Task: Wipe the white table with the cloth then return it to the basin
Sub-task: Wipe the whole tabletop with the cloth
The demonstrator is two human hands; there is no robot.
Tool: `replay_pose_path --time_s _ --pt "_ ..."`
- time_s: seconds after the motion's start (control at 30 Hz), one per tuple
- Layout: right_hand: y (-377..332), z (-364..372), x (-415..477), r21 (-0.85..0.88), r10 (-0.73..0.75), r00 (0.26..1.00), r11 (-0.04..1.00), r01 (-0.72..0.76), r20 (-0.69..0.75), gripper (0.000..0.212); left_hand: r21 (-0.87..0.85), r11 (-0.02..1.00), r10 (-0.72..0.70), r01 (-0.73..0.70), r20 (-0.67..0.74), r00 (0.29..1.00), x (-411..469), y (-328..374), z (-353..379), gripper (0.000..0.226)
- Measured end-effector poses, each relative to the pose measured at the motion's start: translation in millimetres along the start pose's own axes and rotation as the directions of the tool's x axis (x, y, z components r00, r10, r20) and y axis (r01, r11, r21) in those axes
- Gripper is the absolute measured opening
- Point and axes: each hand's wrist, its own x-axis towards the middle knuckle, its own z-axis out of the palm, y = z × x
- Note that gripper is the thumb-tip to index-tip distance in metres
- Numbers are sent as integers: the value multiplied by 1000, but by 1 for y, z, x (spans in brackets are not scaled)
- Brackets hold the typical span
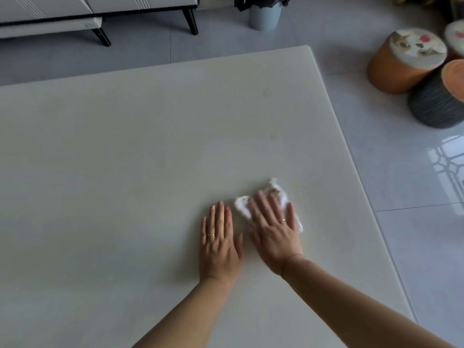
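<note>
The white table (140, 136) fills most of the head view. A small white cloth (277, 193) lies on it right of centre, partly covered by my right hand (272, 228), which presses flat on it with straight fingers. Bits of the cloth stick out beyond the fingertips and at both sides of the hand. Just to its left, my left hand (219, 243) rests flat on the bare tabletop, fingers straight, touching no cloth. No basin is in view.
The table's right edge runs diagonally past my right hand, with glossy tiled floor beyond. Round stools, an orange one (401, 61) and a dark grey one (437, 104), stand at the upper right. A pale bin (265, 15) and a white cabinet on black legs (100, 11) are at the back.
</note>
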Motion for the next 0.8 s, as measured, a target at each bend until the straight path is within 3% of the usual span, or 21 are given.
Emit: replay_pose_path --time_s 0.07,0.13,0.23,0.3,0.37,0.4,0.47,0.53,0.6,0.67,0.73,0.8 --pt "16 -4 3 -67 -258 966 964 259 16 59 4 1000 4 -4 2 1000 0 0 2 61" --pt "45 -14 17 -144 -307 951 940 309 37 58 -10 1000 8 -8 -12 1000 -1 -1 2 62" --pt "82 -29 48 -79 -5 1000 997 6 14 56 -16 1000 9 -10 -26 1000 -1 -2 4 63" --pt "74 -29 63 34 213 977 977 -212 -25 56 -16 1000 3 -4 -38 999 -1 -1 4 63" --pt "44 -24 64 101 317 948 944 -313 -33 57 -14 1000 1 -1 -34 999 -1 -2 4 63" --pt "28 -19 61 103 273 961 958 -268 -36 58 -13 1000 0 -1 -30 1000 -1 -2 3 63" --pt "9 -11 50 35 12 1000 999 -11 -2 61 -1 1000 4 -4 -31 1000 0 -3 2 63" --pt "26 -15 53 -41 -281 958 958 283 59 63 -13 1000 7 -8 -29 1000 1 -3 2 63" --pt "60 -25 71 -118 -401 912 905 409 91 66 -39 999 21 -23 -39 999 3 -5 1 63" --pt "92 -37 92 -143 -301 951 941 308 66 65 -51 998 25 -28 -55 998 10 -5 0 62" --pt "108 -47 112 -82 -65 998 994 65 8 60 -77 997 16 -22 -80 997 25 -4 -3 62" --pt "98 -45 126 15 176 984 984 -175 -38 58 -103 995 -1 -10 -109 994 48 -2 -8 62"
